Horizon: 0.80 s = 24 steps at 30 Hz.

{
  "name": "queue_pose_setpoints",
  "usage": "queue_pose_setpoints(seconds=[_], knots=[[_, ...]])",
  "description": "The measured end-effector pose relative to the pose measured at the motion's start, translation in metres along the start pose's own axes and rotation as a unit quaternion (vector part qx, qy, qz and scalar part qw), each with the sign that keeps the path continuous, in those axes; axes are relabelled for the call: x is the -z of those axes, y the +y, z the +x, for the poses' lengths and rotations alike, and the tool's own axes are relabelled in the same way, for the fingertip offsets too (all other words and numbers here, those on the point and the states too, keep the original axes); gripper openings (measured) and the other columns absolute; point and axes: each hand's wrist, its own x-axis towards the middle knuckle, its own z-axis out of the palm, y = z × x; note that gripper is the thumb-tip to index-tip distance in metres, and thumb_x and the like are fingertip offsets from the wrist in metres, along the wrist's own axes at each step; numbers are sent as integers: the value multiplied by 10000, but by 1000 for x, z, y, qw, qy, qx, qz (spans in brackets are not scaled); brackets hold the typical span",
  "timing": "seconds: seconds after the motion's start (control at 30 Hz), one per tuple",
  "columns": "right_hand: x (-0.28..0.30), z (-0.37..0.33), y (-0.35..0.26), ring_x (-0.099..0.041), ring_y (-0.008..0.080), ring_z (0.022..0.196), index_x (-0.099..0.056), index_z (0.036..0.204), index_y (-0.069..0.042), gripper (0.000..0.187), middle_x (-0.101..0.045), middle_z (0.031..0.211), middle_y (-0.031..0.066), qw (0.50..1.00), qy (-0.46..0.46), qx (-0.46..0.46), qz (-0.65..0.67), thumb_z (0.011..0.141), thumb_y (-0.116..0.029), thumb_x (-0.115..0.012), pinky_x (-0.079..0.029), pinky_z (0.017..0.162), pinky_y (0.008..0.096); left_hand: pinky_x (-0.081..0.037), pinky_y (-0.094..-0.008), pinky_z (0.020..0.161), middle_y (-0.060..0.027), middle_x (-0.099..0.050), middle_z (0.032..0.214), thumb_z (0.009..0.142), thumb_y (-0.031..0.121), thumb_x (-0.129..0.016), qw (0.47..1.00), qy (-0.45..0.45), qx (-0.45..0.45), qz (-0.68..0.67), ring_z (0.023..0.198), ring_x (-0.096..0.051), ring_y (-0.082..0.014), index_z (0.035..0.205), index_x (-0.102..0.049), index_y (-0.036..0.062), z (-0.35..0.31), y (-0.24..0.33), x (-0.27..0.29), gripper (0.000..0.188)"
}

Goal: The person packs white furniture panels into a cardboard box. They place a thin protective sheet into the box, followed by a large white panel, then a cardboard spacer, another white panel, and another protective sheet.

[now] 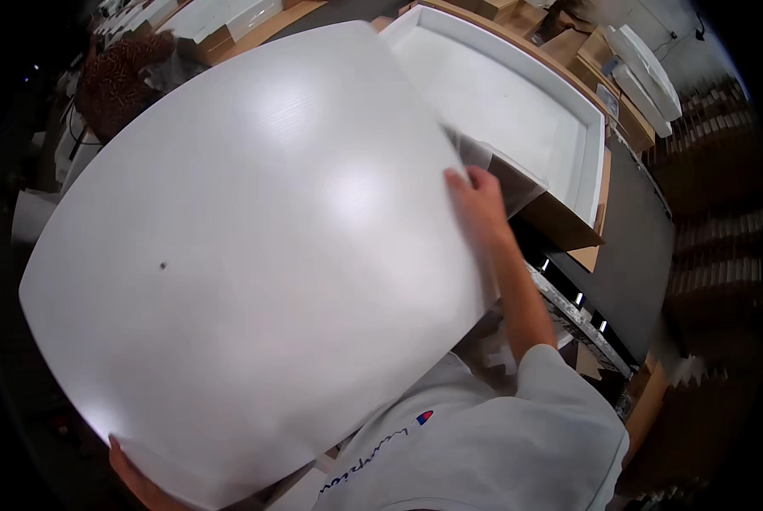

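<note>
A large white panel [245, 196] with a smooth, glossy face fills most of the head view and hides much of what lies behind it. One small dark spot or hole shows on its left part. My right hand [479, 203] is closed on the panel's right edge, thumb and fingers around the rim. At the lower left corner, my left hand [134, 479] grips the same panel, its fingers mostly hidden. Beyond the right edge sits a shallow white tray-like box [593, 140] with raised walls, inside an opened cardboard carton [560, 213].
A dark work surface [628, 247] with a metal rail [577, 311] runs along the right. Cardboard boxes [518, 17] and white panels [650, 72] crowd the far right. Another person [122, 85] in a patterned top is at the far left. Dark stacked rows [714, 170] stand at the right rim.
</note>
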Motion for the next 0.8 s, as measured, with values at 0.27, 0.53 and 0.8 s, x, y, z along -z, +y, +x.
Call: queue_pose_setpoints(seconds=[0.27,0.53,0.8], knots=[[185,32,32,-434,73,665,-635,833,21,391,-529,711,-11,972,186,9,-141,865,-367,-674,-357,590,235,-458,-266,706,-55,-631,860,911,403,-609,964,-237,101,-63,760,-561,-124,954,-622,-38,229,70,-255,443],[299,97,44,-496,101,703,-630,843,27,391,-588,769,29,938,331,-80,-61,869,-362,-662,-413,662,245,-462,-245,664,-47,-653,844,914,387,-605,882,-469,-16,-39,732,-589,-97,956,-660,-60,302,231,-596,452],[402,242,91,-512,123,692,-646,863,39,405,-594,766,44,917,357,-170,-46,830,-359,-715,-429,659,270,-473,-368,848,-243,-621,1097,838,420,-615,804,-580,-44,120,995,-612,-286,1145,-562,-154,312,309,-903,653]])
